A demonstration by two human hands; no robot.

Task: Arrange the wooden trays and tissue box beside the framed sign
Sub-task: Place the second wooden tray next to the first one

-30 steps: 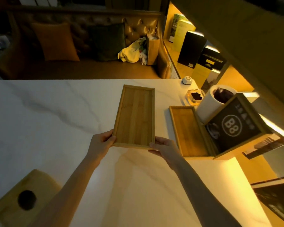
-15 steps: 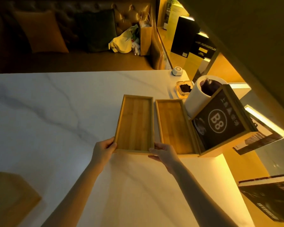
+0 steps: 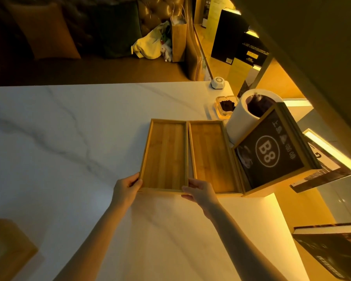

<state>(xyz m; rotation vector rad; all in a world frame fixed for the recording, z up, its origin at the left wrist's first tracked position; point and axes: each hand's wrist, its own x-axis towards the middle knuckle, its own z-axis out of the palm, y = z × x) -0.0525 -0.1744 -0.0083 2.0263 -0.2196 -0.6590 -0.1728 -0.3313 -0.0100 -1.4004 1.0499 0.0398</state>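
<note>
Two long wooden trays lie side by side on the white marble table [image 3: 69,138]. The left tray [image 3: 165,155] touches the right tray [image 3: 211,157], which sits against the dark framed sign marked B8 [image 3: 270,153]. My left hand [image 3: 128,187] grips the left tray's near left corner. My right hand [image 3: 199,191] grips its near right corner, where the two trays meet. The wooden tissue box [image 3: 6,248] stands apart at the table's near left edge, partly out of frame.
Behind the sign stand a white paper roll [image 3: 243,116], a glass ashtray [image 3: 225,106] and a small white call button [image 3: 217,83]. A sofa with cushions [image 3: 43,31] and a paper bag [image 3: 178,37] lies beyond the table. Books [image 3: 332,250] sit at right.
Both hands have slid the left tray rightward across the table until it closed the gap and came to rest against the right tray.
</note>
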